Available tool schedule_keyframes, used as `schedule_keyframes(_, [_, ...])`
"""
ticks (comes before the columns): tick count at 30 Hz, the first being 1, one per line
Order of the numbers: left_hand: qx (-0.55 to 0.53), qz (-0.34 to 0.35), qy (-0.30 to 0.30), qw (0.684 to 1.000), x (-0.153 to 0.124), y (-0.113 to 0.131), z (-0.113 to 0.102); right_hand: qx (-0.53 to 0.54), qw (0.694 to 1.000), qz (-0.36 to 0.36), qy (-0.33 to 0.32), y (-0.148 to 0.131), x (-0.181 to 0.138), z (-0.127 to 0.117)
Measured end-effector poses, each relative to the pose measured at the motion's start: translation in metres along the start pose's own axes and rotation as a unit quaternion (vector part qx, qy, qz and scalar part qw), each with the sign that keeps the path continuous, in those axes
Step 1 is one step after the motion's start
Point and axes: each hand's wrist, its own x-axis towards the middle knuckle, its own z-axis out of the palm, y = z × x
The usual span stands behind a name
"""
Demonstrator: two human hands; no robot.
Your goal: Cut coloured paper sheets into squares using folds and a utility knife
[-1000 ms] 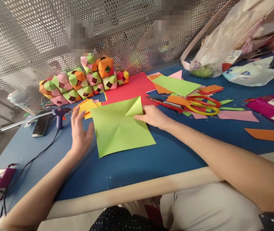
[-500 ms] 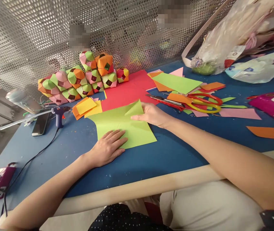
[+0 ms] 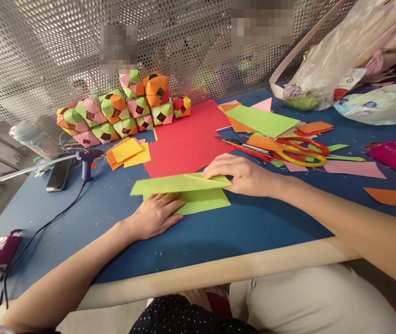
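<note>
A sheet of light green paper [image 3: 206, 199] lies on the blue table in front of me, its far part folded over toward me as a raised flap. My left hand [image 3: 158, 215] rests flat on the near part, fingers outstretched with their tips under the flap. At the flap's right end my right hand [image 3: 241, 175] grips the paper, its fingers curled over the top; the thumb is hidden. Just beyond the fold lies a large red sheet [image 3: 187, 139].
Folded paper balls [image 3: 114, 109] are stacked at the back left, near a glue gun [image 3: 86, 164], a phone [image 3: 59, 174] and yellow paper pieces [image 3: 128, 149]. Scissors [image 3: 309, 157], a utility knife [image 3: 248, 147] and paper scraps [image 3: 354, 168] lie to the right. A perforated metal screen [image 3: 198, 51] stands behind.
My right hand has brought the far part of the green paper over toward me, turning the open sheet into a folded flap. My left hand has stayed flat in place.
</note>
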Motion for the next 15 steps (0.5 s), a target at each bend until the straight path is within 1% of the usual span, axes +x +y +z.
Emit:
schedule_keyframes(1, [-0.012,0.0,0.005,1.0,-0.001,-0.001,0.001,-0.042,0.998,-0.039,0.0,0.004,-0.006,0.003])
schedule_keyframes(3, [-0.044,0.015,0.037,0.998,-0.003,-0.004,0.003,-0.113,0.989,-0.095,-0.007,0.01,-0.018,0.008])
schedule_keyframes(5, [-0.059,0.041,0.068,0.995,-0.006,-0.005,0.003,-0.152,0.981,-0.12,-0.021,0.014,-0.028,0.013])
schedule_keyframes(6, [-0.053,0.047,0.074,0.995,-0.007,-0.004,0.002,-0.159,0.98,-0.121,-0.024,0.016,-0.031,0.015])
schedule_keyframes(8, [-0.013,0.046,0.054,0.997,-0.008,0.003,-0.003,-0.16,0.981,-0.111,-0.021,0.019,-0.035,0.018])
schedule_keyframes(11, [0.049,0.05,-0.006,0.998,-0.008,0.028,-0.016,-0.164,0.982,-0.093,-0.02,0.02,-0.036,0.02])
schedule_keyframes(12, [0.059,0.047,-0.002,0.997,-0.008,0.038,-0.02,-0.166,0.982,-0.087,-0.022,0.02,-0.036,0.021])
schedule_keyframes(13, [0.06,0.062,-0.001,0.996,-0.007,0.048,-0.024,-0.169,0.982,-0.082,-0.024,0.019,-0.035,0.021])
schedule_keyframes(15, [0.045,0.126,0.014,0.991,-0.007,0.064,-0.031,-0.174,0.982,-0.074,-0.028,0.017,-0.034,0.021])
